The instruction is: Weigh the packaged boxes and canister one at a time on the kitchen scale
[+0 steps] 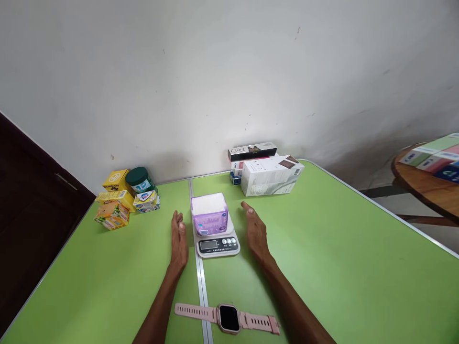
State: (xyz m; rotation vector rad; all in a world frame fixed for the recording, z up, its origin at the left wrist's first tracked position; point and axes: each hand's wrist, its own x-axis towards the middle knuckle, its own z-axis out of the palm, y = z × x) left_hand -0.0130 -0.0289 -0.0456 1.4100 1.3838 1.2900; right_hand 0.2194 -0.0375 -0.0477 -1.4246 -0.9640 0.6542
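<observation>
A purple-and-white pack of tissues or pads (pixel 211 222) rests on the platform of a white digital kitchen scale (pixel 234 244), whose display looks blank. To the left of the scale, apart from it, my left hand (pixel 178 241) is held open, palm facing inward with fingers stretched out. On the other side my right hand (pixel 256 231) is likewise open, its fingers pointing forward and touching neither pack nor scale. Nearer to me, between my forearms, a smartwatch (pixel 229 318) with a pink strap lies stretched flat on the green table (pixel 344 267).
At the back left stand several yellow boxes (pixel 116 180), a dark green-lidded jar (pixel 138 177) and a small white-yellow box (pixel 147 201). Back right, a large white box (pixel 270 177) sits before a black-and-white box (pixel 253 150). A wooden table (pixel 412 167) holding cartons is at far right.
</observation>
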